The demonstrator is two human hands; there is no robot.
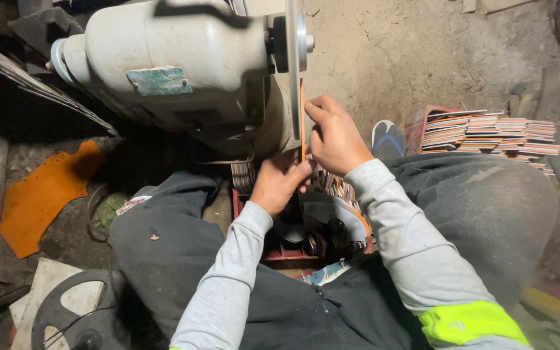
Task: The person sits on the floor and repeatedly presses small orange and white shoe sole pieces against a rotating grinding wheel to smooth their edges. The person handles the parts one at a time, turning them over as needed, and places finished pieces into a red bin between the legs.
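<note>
Head view: both hands hold a thin orange strip point(302, 123) upright against the grinder's disc point(292, 71). Right hand point(335, 137) pinches its upper part, left hand point(280, 181) its lower end, fingers clenched on it, forearms reaching over a red crate point(280, 254).

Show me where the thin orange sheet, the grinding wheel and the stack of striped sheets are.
thin orange sheet point(302, 104), head view, upper edge.
grinding wheel point(292, 65), head view, rim.
stack of striped sheets point(494, 135), head view, top layers.

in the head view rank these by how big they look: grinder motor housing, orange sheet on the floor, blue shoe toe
1. grinder motor housing, though it sits nearest the camera
2. orange sheet
3. blue shoe toe
</note>
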